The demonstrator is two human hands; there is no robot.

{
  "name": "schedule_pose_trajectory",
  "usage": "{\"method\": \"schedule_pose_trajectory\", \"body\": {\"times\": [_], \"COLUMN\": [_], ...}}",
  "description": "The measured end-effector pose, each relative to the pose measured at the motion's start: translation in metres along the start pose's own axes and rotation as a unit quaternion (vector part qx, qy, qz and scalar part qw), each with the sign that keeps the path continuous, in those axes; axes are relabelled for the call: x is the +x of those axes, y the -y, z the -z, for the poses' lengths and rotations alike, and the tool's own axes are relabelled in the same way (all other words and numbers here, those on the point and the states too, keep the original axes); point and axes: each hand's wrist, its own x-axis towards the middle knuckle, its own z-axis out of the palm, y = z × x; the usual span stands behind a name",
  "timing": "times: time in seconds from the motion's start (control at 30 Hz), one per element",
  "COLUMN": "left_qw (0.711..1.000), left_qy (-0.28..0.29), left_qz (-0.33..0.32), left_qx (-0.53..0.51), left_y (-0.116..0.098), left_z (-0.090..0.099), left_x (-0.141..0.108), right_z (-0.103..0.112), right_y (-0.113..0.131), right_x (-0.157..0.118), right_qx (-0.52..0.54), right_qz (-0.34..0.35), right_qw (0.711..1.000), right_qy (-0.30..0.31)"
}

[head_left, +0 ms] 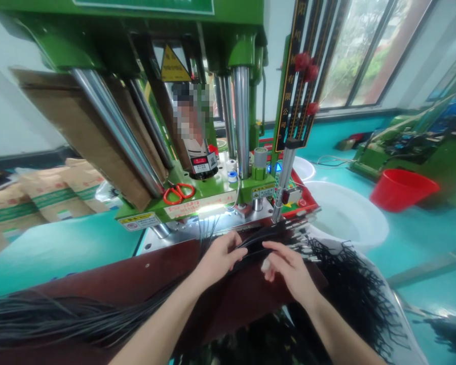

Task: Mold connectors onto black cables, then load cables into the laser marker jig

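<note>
A long bundle of thin black cables (pixel 79 314) runs across a dark red-brown board (pixel 117 274) from the left. Several cable ends at the right carry silvery metal tips (pixel 306 243). My left hand (pixel 222 256) is closed, with thumb and fingers curled on some black cables beside the green press. To its right, my right hand (pixel 287 266) hovers above the board with its index finger stretched out and the fingers apart. One of its fingertips has a white covering (pixel 265 265). Nothing shows held in it.
Before me rises a green press (pixel 201 187) with steel columns (pixel 242 121). Orange-handled scissors (pixel 178 192) lie on its bed. Black cable pieces (pixel 349 284) fill a white container at right. A white tub (pixel 349 215) and red bucket (pixel 401 190) stand beyond. Another person appears behind the press.
</note>
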Motion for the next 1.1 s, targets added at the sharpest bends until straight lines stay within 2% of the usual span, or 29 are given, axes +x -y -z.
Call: {"method": "schedule_pose_trajectory", "body": {"times": [0.03,0.1,0.2,0.43,0.53,0.63,0.7,0.83,1.1], "left_qw": [1.0,0.998,0.996,0.997,0.997,1.0,0.999,1.0,1.0], "left_qy": [-0.006,-0.022,-0.02,0.054,0.036,-0.014,-0.027,-0.005,0.014], "left_qz": [-0.01,-0.027,-0.039,-0.026,-0.029,0.0,0.017,0.008,-0.005], "left_qx": [0.013,0.048,0.08,0.057,0.058,0.027,0.009,0.014,0.015], "left_y": [0.001,0.004,0.009,0.01,0.008,0.009,0.009,0.009,0.004], "left_z": [-0.003,-0.008,-0.014,-0.029,-0.033,-0.034,-0.034,-0.034,-0.03], "left_x": [-0.002,-0.005,-0.007,0.002,0.007,0.009,0.009,0.007,0.002], "right_z": [0.0,0.002,0.01,0.023,0.025,0.027,0.028,0.026,0.015], "right_y": [0.006,0.015,0.023,0.015,0.011,0.009,0.007,0.009,0.017], "right_x": [0.002,0.007,0.015,0.013,0.012,0.013,0.014,0.014,0.013], "right_qx": [0.067,0.178,0.256,0.224,0.224,0.232,0.254,0.299,0.275], "right_qz": [-0.014,0.004,0.028,0.001,-0.006,-0.018,-0.033,-0.026,0.043], "right_qw": [0.998,0.984,0.965,0.971,0.971,0.968,0.962,0.944,0.929], "right_qy": [0.003,-0.011,-0.046,-0.08,-0.085,-0.089,-0.096,-0.138,-0.245]}}
